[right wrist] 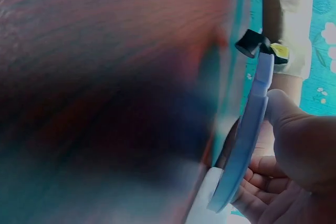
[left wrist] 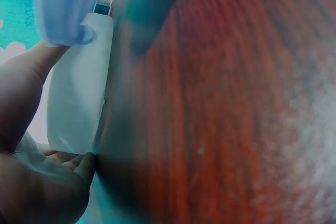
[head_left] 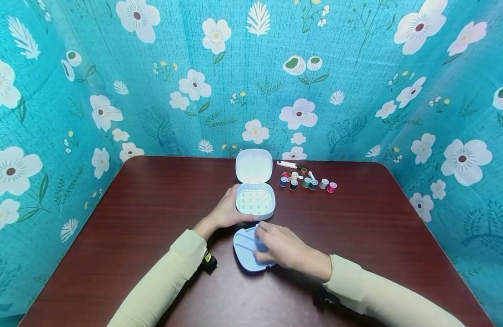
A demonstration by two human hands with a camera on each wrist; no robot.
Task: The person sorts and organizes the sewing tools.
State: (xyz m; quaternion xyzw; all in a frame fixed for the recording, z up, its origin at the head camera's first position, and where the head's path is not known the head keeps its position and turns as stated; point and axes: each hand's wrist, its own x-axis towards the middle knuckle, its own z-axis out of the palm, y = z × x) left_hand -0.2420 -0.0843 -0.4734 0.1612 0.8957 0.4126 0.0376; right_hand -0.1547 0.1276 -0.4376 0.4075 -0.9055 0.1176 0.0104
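A small white sewing box (head_left: 264, 217) stands on the table with its hinged lid (head_left: 254, 166) raised and a dotted pattern on its floor. My left hand (head_left: 226, 211) grips the box at its left side, thumb along the front wall; in the left wrist view the fingers are round the end of the white box (left wrist: 79, 93). My right hand (head_left: 286, 247) pinches a light-blue divided tray (head_left: 248, 260) just in front of the box. In the right wrist view the tray (right wrist: 247, 140) appears edge-on, with the thumb on one face and the fingers partly hidden behind it.
Right of the box lie several thread spools, among them a pink spool (head_left: 332, 187) and a blue spool (head_left: 283, 181). A white-and-black stick-like tool (head_left: 290, 164) lies behind them, near the floral curtain (head_left: 218, 113). The brown table (head_left: 169, 190) extends around both hands.
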